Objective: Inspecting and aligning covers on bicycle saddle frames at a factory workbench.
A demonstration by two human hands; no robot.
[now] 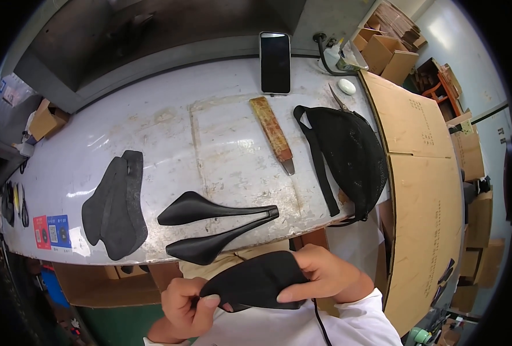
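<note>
Close to my body, below the table's front edge, a curved black sheet of soft material (253,279) is stretched between both hands. My left hand (188,305) pinches its left end, thumb on top. My right hand (322,274) grips the right end, thumb pressed on its face. Just beyond it lies a black bicycle saddle (195,209), its two wings toward the left and its narrow nose toward the right. To its left rests a small stack of dark grey cut pieces (115,207).
A knife with a tape-wrapped handle (272,128) lies mid-table beside a black pouch (348,153) with a strap. A phone (275,63) stands at the back, a white oval object (346,86) to its right. Cardboard (423,202) borders the right side; red and blue cards (52,232) sit far left.
</note>
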